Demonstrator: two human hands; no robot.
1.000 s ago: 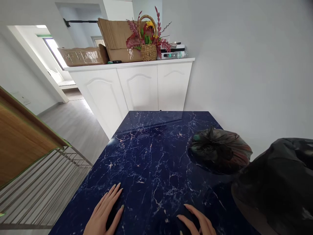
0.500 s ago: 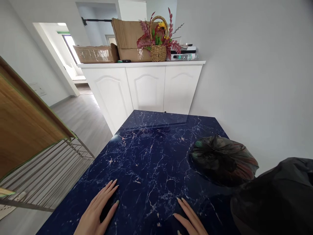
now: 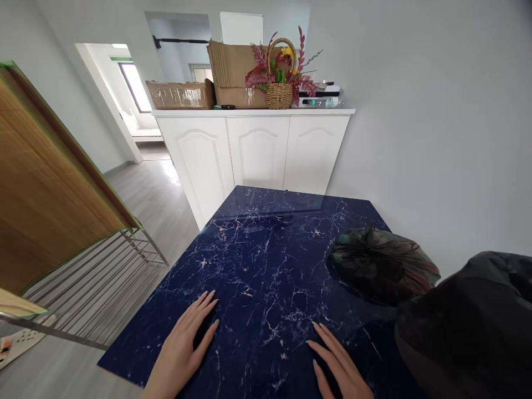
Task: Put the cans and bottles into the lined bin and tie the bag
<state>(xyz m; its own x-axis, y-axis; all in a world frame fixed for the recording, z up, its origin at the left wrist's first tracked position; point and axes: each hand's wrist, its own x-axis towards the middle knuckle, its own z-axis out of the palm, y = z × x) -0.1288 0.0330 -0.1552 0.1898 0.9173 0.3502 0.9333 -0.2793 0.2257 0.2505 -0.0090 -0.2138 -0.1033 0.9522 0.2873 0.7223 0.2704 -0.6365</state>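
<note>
My left hand (image 3: 185, 339) lies flat on the dark blue marbled table (image 3: 266, 260), fingers stretched forward and the thumb spread to the side. My right hand (image 3: 338, 363) rests on the same surface further right, its fingers apart; its lower part is cut off by the frame edge. Neither holds anything. A knotted black plastic bag (image 3: 384, 266), with reddish and green contents showing faintly through, sits on the table ahead of my right hand. Closer to me on the right stands a bigger black bag (image 3: 465, 327), whose contents are hidden.
A white cabinet (image 3: 261, 149) stands behind the table, carrying a flower basket (image 3: 279, 95), cardboard boxes (image 3: 183, 95) and a plastic bottle (image 3: 328, 102). On the left, a metal rack (image 3: 120, 277) holds a brown wooden-looking panel (image 3: 50, 188). A grey-white wall borders the right.
The whole view has shifted slightly, with most things now further right in it. Both hands stay flat on the table, and more of the right hand shows.
</note>
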